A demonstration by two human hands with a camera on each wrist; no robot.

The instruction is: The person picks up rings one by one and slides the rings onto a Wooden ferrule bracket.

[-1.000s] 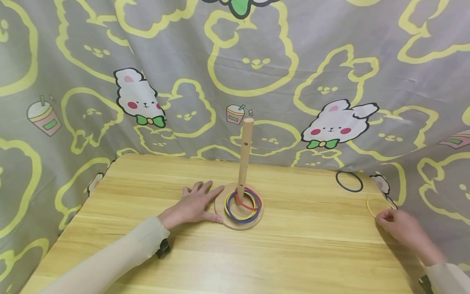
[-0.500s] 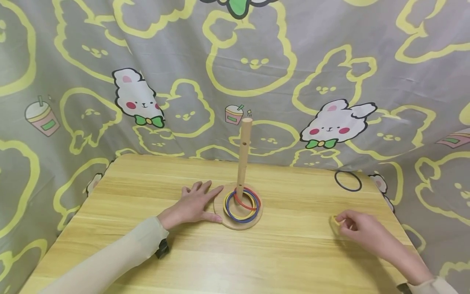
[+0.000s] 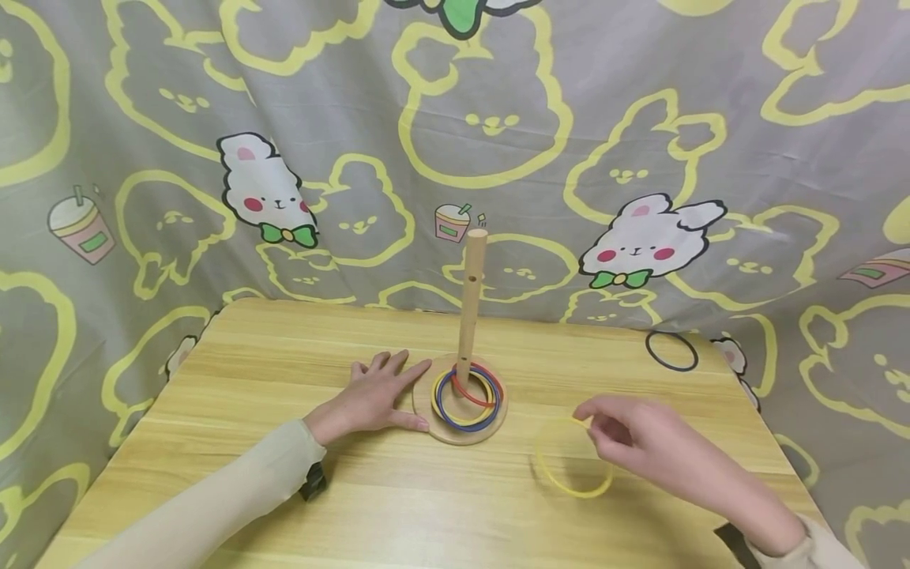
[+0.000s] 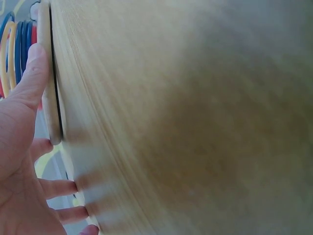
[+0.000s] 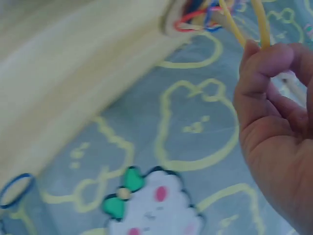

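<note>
A wooden peg (image 3: 470, 308) stands upright on a round wooden base (image 3: 421, 395), with several blue, yellow and red rings (image 3: 458, 427) stacked around its foot. Spread fingers of my left hand (image 3: 373, 395) rest at the left edge of the base; in the left wrist view the thumb (image 4: 34, 73) lies over the base's rim beside the rings. Between thumb and forefinger my right hand (image 3: 647, 438) pinches a yellow ring (image 3: 583, 494), which hangs above the table to the right of the base. The right wrist view shows the same yellow ring (image 5: 261, 24) at the fingertips.
A dark blue ring (image 3: 671, 366) lies near the table's back right corner. The wood-grain table (image 3: 426, 514) meets a grey patterned curtain (image 3: 341, 95) at the back and both sides.
My right hand has carried the yellow ring leftward from the table's right edge to nearer the base. The left hand stays where it was at the base.
</note>
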